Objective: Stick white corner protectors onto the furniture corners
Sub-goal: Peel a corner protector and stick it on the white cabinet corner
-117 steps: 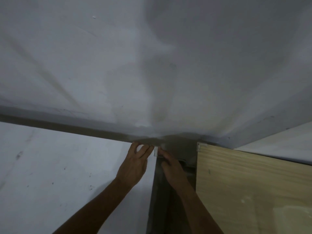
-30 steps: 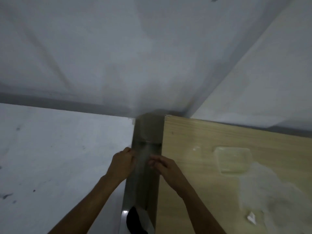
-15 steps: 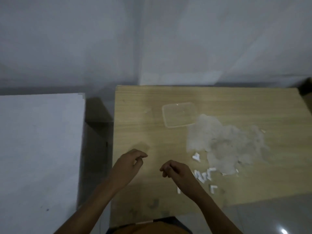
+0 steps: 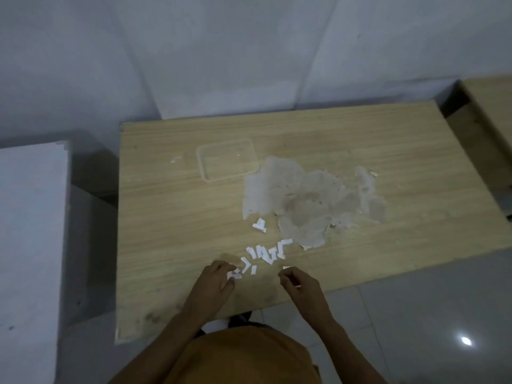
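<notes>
Dim, bluish, soft picture; lamp glare on the floor tile (image 4: pixel 466 341); edges bowed.

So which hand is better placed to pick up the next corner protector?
Left hand, probably: its fingertips already rest on the nearest white protectors on the table. The right hand sits further from the pile.

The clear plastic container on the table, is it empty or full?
Empty: through the clear container only the wooden table grain shows.
</notes>
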The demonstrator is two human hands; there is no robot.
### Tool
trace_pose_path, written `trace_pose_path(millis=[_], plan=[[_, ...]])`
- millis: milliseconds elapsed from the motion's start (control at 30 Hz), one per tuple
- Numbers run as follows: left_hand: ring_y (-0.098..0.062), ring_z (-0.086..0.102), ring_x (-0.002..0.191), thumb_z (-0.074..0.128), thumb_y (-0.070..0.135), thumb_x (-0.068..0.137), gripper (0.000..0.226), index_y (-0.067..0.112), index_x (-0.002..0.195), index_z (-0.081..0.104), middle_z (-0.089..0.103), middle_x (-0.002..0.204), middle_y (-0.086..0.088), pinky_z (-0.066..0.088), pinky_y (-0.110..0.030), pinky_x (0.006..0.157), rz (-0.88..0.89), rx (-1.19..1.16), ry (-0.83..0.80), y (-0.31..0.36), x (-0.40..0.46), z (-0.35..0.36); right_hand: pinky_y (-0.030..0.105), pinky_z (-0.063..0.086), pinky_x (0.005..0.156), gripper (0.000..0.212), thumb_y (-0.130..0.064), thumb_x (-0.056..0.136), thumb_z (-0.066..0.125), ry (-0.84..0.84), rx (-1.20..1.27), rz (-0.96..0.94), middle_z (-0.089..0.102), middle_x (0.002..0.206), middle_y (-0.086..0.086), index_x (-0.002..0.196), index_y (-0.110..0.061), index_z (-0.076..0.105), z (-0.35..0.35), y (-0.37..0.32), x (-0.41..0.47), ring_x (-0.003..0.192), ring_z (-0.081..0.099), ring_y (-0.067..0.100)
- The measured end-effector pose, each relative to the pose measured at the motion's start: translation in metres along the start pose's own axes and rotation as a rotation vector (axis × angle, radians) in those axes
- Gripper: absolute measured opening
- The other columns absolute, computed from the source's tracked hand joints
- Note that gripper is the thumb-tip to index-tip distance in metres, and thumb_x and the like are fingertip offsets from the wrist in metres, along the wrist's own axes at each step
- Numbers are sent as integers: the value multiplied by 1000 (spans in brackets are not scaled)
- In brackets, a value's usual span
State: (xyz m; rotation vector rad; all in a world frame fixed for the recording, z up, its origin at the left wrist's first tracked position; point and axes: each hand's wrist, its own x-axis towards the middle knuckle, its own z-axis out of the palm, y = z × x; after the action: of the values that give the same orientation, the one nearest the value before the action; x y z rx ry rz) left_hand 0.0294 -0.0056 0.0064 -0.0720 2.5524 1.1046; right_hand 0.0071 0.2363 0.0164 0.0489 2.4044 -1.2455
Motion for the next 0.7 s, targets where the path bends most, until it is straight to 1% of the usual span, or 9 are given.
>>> trace_pose_path(millis=[33, 67, 167, 200, 333, 467, 567, 633, 700], plan=[[-24, 52, 112, 56, 13, 94, 30, 9, 124, 60, 55, 126, -7, 36, -22, 91, -6, 31, -8, -2, 0, 8, 15, 48, 68, 9, -15, 92, 62, 42, -46, -2, 66, 88, -7, 96, -21, 66, 0, 10, 2, 80, 62, 4], [-28, 52, 114, 60, 12, 91, 34, 8, 125, 59, 55, 127, -10, 37, -25, 93, -15, 65, -15, -5, 0, 15, 18, 48, 69, 12, -17, 91, 63, 80, -95, 4, 65, 95, -5, 103, -20, 65, -1, 20, 5, 83, 60, 5], [-36, 53, 118, 73, 9, 77, 51, 8, 126, 59, 55, 131, -16, 47, -40, 92, -44, 186, -25, -14, 1, 32, 22, 47, 73, 26, -19, 89, 66, 120, -227, 18, 56, 113, -2, 115, -19, 62, 0, 43, 15, 93, 56, 10], [-37, 53, 119, 75, 8, 72, 56, 9, 126, 59, 55, 132, -16, 48, -42, 92, -53, 226, -12, -16, 1, 34, 23, 47, 73, 30, -19, 88, 67, 119, -256, 10, 54, 116, -1, 117, -20, 61, 2, 48, 18, 97, 56, 13], [-30, 40, 133, 65, 13, 79, 63, 15, 139, 46, 41, 146, -11, 39, -39, 104, -98, 356, -34, -24, 2, 35, 22, 48, 74, 46, -20, 83, 72, 98, -377, 9, 50, 124, 4, 126, -19, 57, 13, 59, 28, 107, 54, 20], [-28, 35, 137, 59, 10, 83, 65, 13, 145, 38, 37, 150, -10, 35, -37, 109, -70, 330, -28, -29, 2, 33, 29, 50, 78, 40, -14, 80, 74, 119, -432, 5, 52, 122, 8, 117, -15, 61, 20, 58, 30, 109, 53, 25], [-18, 22, 143, 47, 16, 90, 65, 16, 150, 23, 23, 157, -2, 24, -30, 115, -46, 419, -67, -31, 0, 32, 29, 49, 82, 37, -11, 79, 75, 119, -497, 3, 53, 121, 11, 114, -10, 63, 21, 56, 31, 110, 52, 27], [-17, 27, 142, 50, 16, 88, 65, 15, 149, 28, 26, 156, -2, 29, -32, 113, -53, 459, -44, -30, -3, 32, 29, 47, 80, 34, -10, 79, 74, 116, -424, 31, 54, 118, 9, 111, -9, 62, 18, 55, 32, 107, 53, 26], [-24, 48, 130, 66, 10, 76, 66, 11, 140, 47, 46, 145, -8, 44, -40, 102, -53, 446, -26, -25, -7, 33, 27, 44, 76, 30, -12, 81, 72, 89, -367, 61, 54, 113, 5, 109, -11, 60, 15, 55, 33, 102, 53, 23]])
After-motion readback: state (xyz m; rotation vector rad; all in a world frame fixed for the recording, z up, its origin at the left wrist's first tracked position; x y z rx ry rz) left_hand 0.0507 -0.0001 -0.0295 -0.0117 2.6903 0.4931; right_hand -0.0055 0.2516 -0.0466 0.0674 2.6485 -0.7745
